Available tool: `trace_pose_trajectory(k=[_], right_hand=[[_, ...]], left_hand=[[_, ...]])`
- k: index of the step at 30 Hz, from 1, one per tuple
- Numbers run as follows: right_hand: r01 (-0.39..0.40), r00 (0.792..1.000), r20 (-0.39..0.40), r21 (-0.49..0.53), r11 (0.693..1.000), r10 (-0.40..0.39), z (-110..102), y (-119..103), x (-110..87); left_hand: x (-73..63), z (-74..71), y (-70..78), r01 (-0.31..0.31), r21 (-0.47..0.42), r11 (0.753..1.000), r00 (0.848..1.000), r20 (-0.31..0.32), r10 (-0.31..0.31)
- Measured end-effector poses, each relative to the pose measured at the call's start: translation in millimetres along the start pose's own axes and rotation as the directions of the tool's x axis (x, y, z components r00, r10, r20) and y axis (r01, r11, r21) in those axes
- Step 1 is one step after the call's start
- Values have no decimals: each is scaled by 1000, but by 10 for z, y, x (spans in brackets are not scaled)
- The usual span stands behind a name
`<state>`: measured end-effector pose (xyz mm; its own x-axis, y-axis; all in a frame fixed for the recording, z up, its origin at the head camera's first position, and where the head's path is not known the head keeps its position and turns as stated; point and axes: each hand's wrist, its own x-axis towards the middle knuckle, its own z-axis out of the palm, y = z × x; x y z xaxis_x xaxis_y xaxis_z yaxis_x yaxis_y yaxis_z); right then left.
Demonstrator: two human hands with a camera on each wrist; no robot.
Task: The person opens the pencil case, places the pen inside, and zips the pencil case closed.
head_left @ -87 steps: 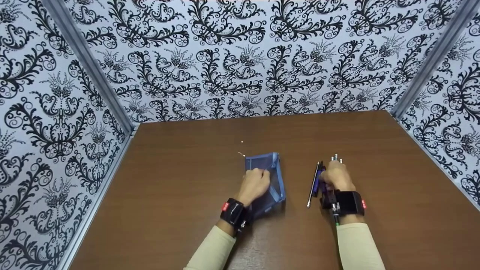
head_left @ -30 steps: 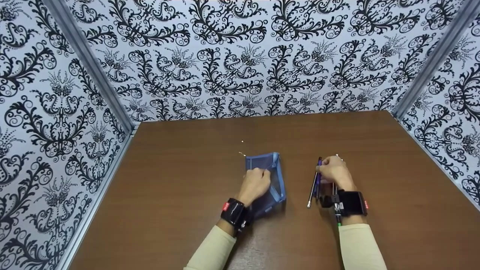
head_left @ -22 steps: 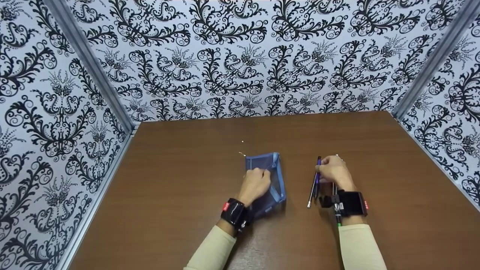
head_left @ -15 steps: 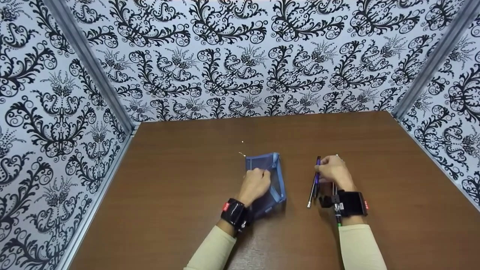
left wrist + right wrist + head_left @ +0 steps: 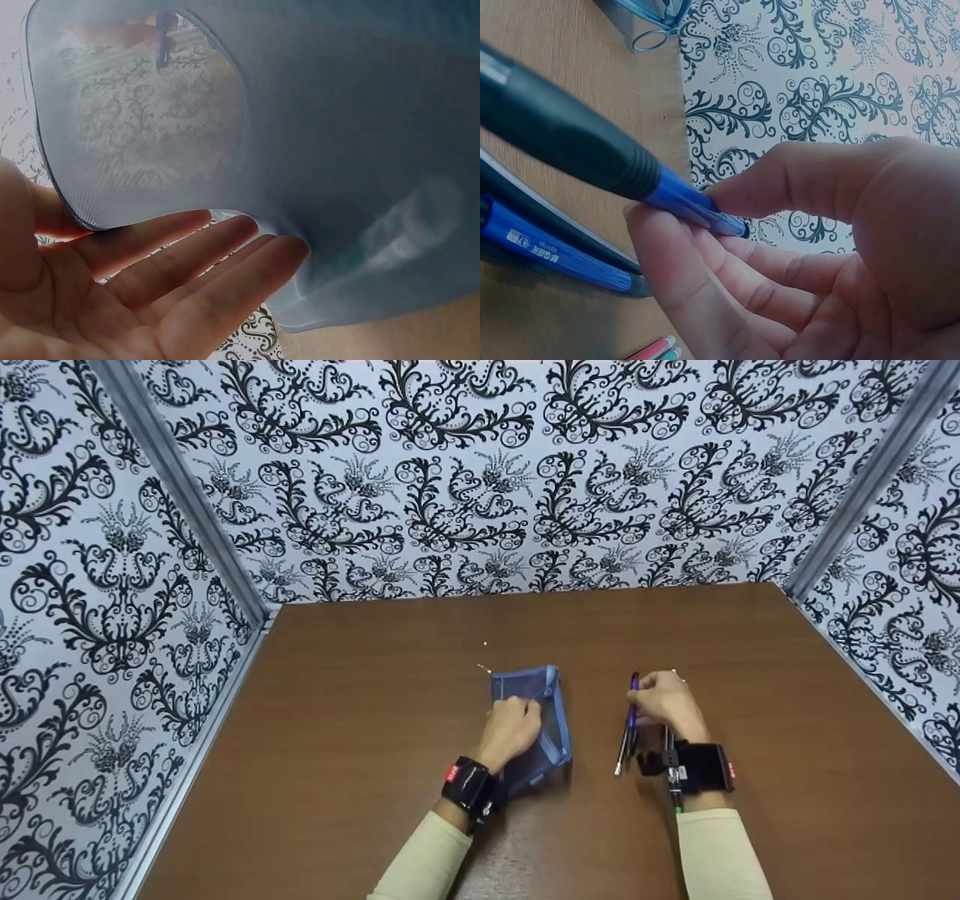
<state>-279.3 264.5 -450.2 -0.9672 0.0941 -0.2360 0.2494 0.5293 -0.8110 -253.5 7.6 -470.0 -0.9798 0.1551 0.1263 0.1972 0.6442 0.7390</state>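
Observation:
My left hand [image 5: 511, 731] holds the blue mesh zip pouch [image 5: 560, 731] at the middle of the table. In the left wrist view, the pouch's edge passes between thumb and fingers, and the fingertips touch the sheer mesh. Off to the right, my right hand [image 5: 671, 706] pinches a blue pen [image 5: 667, 187] with a black grip between thumb and index finger. Beside that pen lie a second blue pen [image 5: 555, 255] and a dark pencil [image 5: 620, 761] with a pale end. My right hand partly hides further pencils.
Red [image 5: 654, 348] and green [image 5: 672, 355] pencil ends show low in the right wrist view. A small light chain [image 5: 484, 667] lies by the pouch's far left corner. Patterned walls [image 5: 480, 510] rise behind and beside the brown table [image 5: 360, 720].
From reaching over the pens and pencils, my right hand has come to pinch the blue pen, which has shifted slightly left toward the dark pencil. My left hand and the pouch stay put.

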Motion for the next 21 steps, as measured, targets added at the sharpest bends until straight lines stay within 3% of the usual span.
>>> trace_pose_trajectory(k=[10, 21], right_hand=[[1, 1000, 14, 25, 1000, -1, 18, 5, 9], [-2, 1000, 21, 55, 998, 1, 34, 16, 18]], left_hand=[[1, -6, 6, 14, -18, 1000, 1000, 11, -14], [8, 17, -13, -16, 1, 1000, 1000, 4, 16]])
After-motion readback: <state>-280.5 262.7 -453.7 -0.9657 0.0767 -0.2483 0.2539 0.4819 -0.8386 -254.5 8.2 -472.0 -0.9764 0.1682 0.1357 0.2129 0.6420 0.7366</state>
